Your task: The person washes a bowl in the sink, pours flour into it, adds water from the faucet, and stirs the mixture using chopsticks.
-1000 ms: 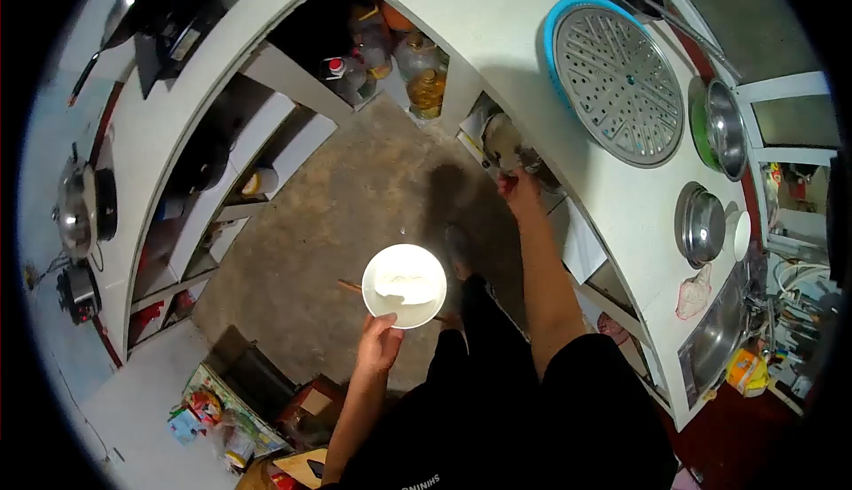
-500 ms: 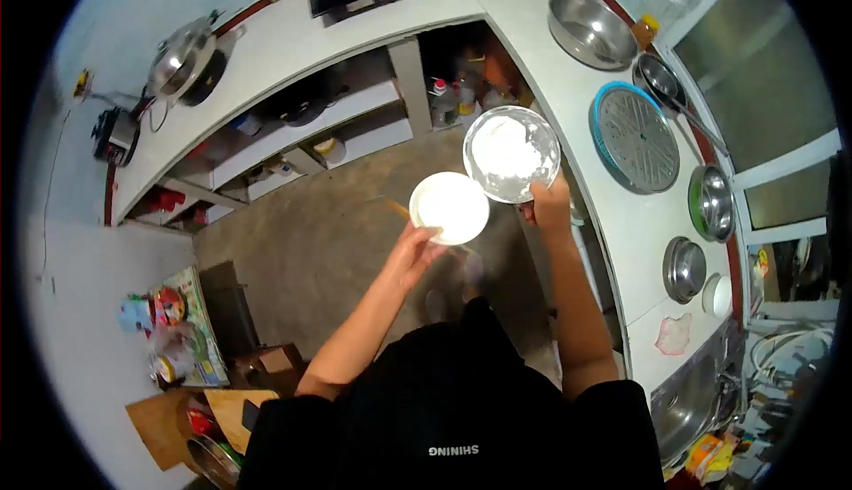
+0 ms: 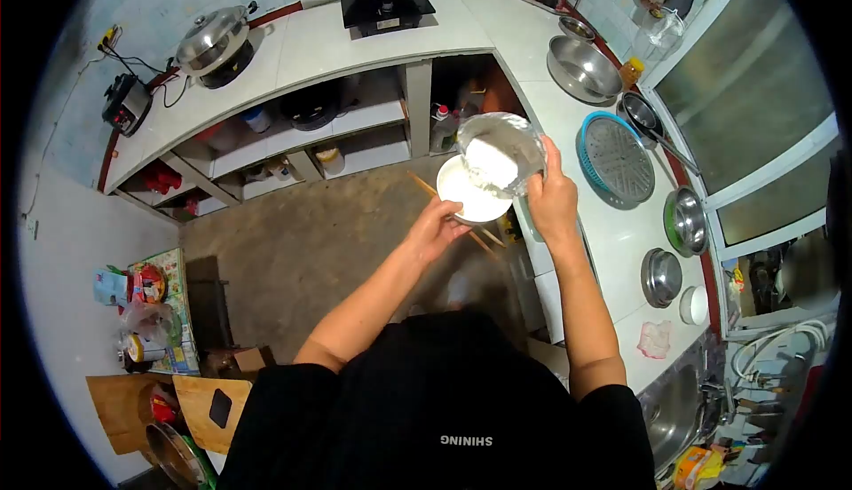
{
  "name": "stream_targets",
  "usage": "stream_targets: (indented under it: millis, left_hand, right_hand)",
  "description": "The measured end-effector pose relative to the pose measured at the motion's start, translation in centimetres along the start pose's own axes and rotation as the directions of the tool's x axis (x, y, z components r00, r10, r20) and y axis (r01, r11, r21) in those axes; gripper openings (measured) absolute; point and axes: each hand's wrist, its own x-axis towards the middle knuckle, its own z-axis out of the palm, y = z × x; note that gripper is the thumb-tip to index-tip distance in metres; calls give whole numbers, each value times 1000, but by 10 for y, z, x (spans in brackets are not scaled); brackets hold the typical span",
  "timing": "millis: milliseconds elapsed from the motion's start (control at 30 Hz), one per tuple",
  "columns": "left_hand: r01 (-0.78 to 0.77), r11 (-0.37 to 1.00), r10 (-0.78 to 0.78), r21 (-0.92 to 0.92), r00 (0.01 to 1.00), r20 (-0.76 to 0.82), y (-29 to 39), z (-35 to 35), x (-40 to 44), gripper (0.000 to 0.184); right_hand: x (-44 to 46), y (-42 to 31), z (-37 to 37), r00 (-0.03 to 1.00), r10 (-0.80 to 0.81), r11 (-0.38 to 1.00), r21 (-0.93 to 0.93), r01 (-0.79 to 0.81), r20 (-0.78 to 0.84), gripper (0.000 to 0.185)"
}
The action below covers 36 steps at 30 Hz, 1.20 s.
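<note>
My left hand (image 3: 434,232) grips a white bowl (image 3: 453,190) by its near rim, thumb over the edge. Thin wooden chopsticks (image 3: 421,182) stick out on both sides beneath the bowl; how they are held is hidden. In my right hand (image 3: 554,201) is a metal basin (image 3: 522,139), tilted toward the bowl with its lower edge over the bowl's right side. White powder, like flour (image 3: 488,163), lies in the basin near that lower edge. Whatever is in the bowl is too bright and white to tell apart from it.
The white-tiled counter (image 3: 532,90) curves around front and right. On it stand a gas stove (image 3: 387,11), a lidded pot (image 3: 213,39), a large steel bowl (image 3: 584,68), a blue-rimmed steamer basket (image 3: 616,157) and a small white bowl (image 3: 694,304). A sink (image 3: 672,414) is at lower right.
The basin has gone from nearly level beside the bowl to tilted over it. Bowl and basin now overlap, and the chopsticks show more. The view has shifted, showing more of the far wall.
</note>
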Motion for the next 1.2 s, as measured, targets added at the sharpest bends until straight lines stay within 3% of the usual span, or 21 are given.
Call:
stream_targets:
  millis: [367, 467, 533, 600, 700, 733, 833, 867, 967, 1100, 1133, 1200]
  left_hand:
    - [-1, 1000, 1, -3, 1000, 4, -1, 1, -6, 45]
    - [21, 1000, -20, 14, 999, -28, -5, -3, -4, 45]
    - [15, 1000, -14, 23, 999, -47, -4, 3, -7, 45]
    - [22, 999, -19, 35, 998, -62, -7, 1, -8, 44]
    - [42, 998, -38, 46, 997, -74, -14, -12, -4, 45]
    - [43, 998, -40, 42, 996, -85, -18, -21, -1, 45]
    - [80, 996, -77, 24, 990, -121, -31, -42, 5, 52]
    - [104, 995, -101, 13, 987, -124, -36, -54, 8, 56]
    - [147, 989, -142, 18, 974, -175, -41, -70, 7, 61]
    - [161, 987, -157, -7, 953, -260, -52, -87, 11, 62]
    - [160, 987, -158, -16, 946, -282, -54, -93, 12, 62]
    - [153, 988, -156, -35, 937, -313, -57, -100, 15, 62]
  right_hand:
    - [-15, -2, 5, 991, -137, 989, -62, 137, 2, 53]
    - [-16, 7, 11, 998, -41, 999, -4, 41, 44, 51]
    - [-11, 23, 21, 999, 20, 971, 241, -11, -37, 48]
    - [-15, 35, 24, 937, 311, 731, 589, -345, 162, 37]
    - [-23, 63, 27, 652, 452, 263, 608, -749, 609, 24]
    - [-28, 66, 29, 594, 446, 103, 621, -777, 669, 16]
    - [-47, 115, 61, 521, 233, -245, 568, -785, 821, 14]
    - [-51, 127, 68, 435, 252, -325, 500, -803, 864, 14]
    - [-66, 170, 94, 388, 321, -439, 499, -747, 864, 13]
    - [-87, 266, 134, 222, 412, -705, 464, -537, 884, 15]
    - [-89, 281, 138, 204, 580, -591, 580, -561, 788, 22]
    - [-94, 324, 151, 125, 672, -585, 627, -514, 730, 25]
